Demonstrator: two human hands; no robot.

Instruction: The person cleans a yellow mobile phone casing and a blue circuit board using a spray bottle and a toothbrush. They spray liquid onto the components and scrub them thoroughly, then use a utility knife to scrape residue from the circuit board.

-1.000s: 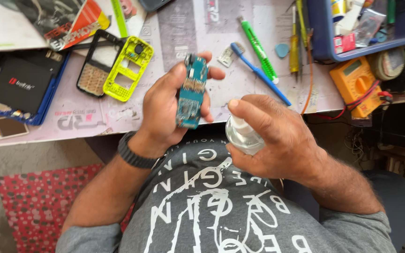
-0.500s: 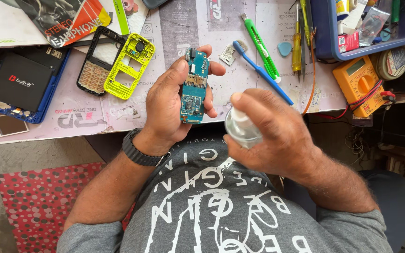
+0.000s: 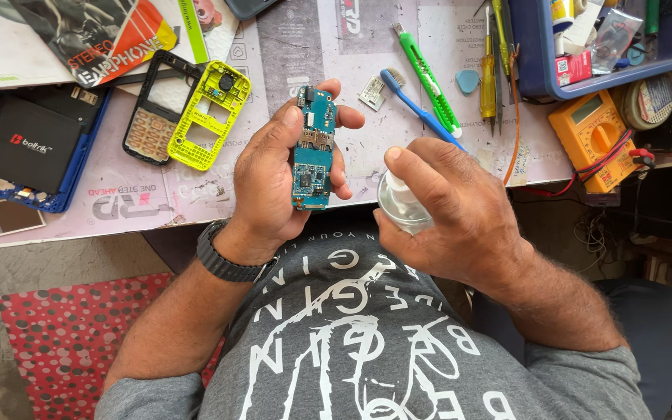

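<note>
Cluttered worktop (image 3: 289, 54); blue circuit board (image 3: 313, 148) is gripped upright in left hand (image 3: 270, 183), small clear spray bottle (image 3: 402, 204) clasped in right hand (image 3: 453, 214), thumb on nozzle; board-cleaning step judged underway.

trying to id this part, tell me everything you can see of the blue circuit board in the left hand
The circuit board is a narrow, elongated teal-blue board, bare of any casing, with small metal components and silvery shields across its upper face. It looks rigid. It is held roughly upright above the table edge, component side toward the camera. The left hand grips it, thumb along its left edge and fingers wrapping round from behind on the right. Nothing else touches it; the right hand holds a small clear spray bottle just beside it.
</note>
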